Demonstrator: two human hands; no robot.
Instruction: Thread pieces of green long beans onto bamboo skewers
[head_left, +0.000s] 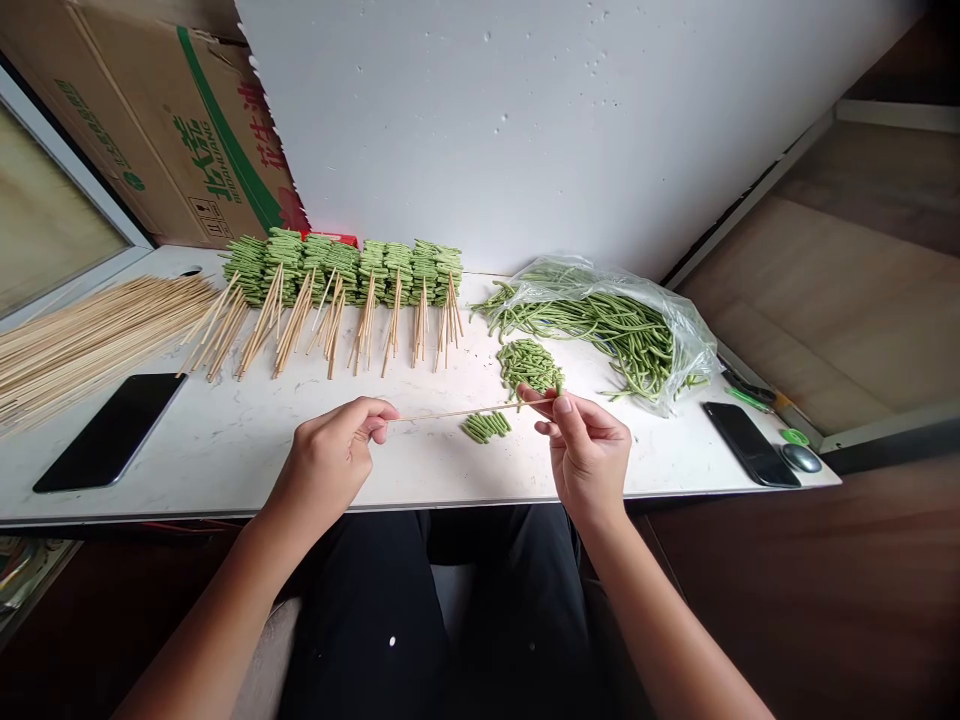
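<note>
Cardboard box (142, 140), back left: brown, green stripe, green Latin print "BEIDAHUANG" beside big green Chinese characters, red characters 花生油 near the right edge, small handling icons low down; the green line at far left is too small to read. White panel (487, 120) next to it: smooth, pitted, ragged left edge, foam-like.

Left hand (330, 450): thumb and index pinching one end of a thin bamboo skewer (442, 414). Right hand (589, 450): pinching a short green bean piece (559, 390) at the skewer's other end, other fingers loosely bent; can't tell if it is pierced. Skewer is roughly level, held above the white, faintly marbled table (420, 470).

Below the skewer: small row of cut bean pieces (486, 428), side by side. Just behind: heap of cut bean pieces (527, 362), stubby, matte green. Behind and right: long green beans (600, 315), slender, spilling from a clear, crinkled plastic bag (686, 340).

Back left to centre: skewered bean stacks (337, 265), flat ladder shapes, pale sticks pointing forward. Far left: loose bamboo skewers (90, 330), straight, tan. Black glossy left phone (109, 432) in front of them; right phone (750, 443), dark, near the right end, beside a rounded grey object (801, 458) and a green ring-like piece (794, 437).
</note>
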